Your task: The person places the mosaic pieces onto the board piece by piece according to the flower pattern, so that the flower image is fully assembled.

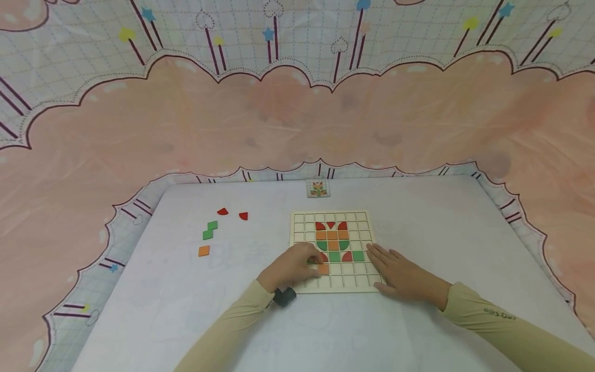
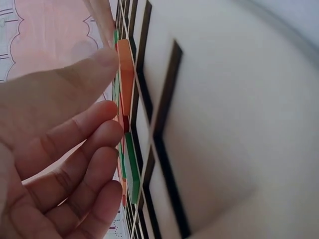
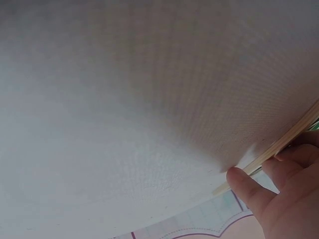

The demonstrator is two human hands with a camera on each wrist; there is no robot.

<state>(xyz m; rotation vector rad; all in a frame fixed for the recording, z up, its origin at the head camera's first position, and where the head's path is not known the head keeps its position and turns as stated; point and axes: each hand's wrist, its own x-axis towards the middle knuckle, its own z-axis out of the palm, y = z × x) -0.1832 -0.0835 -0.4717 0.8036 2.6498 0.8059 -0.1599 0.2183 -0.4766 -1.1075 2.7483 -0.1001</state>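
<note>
A cream grid board (image 1: 360, 283) bears a pattern of orange, red and green tiles. My left hand (image 1: 297, 263) is over its left part, the thumb tip at an orange tile (image 1: 323, 269). In the left wrist view the left thumb (image 2: 65, 82) touches that orange tile (image 2: 125, 74), and the other fingers are loosely bent beside a green tile (image 2: 131, 169). A red quarter-circle tile (image 1: 324, 256) is partly hidden by the left fingers. My right hand (image 1: 406, 274) rests along the board's right edge, fingers extended; its thumb (image 3: 249, 189) is beside the board's rim (image 3: 279, 144).
On the left of the white table (image 1: 139, 320) lie an orange square tile (image 1: 204, 251), two green tiles (image 1: 210, 230) and two red tiles (image 1: 222, 211). A small pattern card (image 1: 318, 188) stands behind the board. A black device (image 1: 284, 297) is at the left wrist.
</note>
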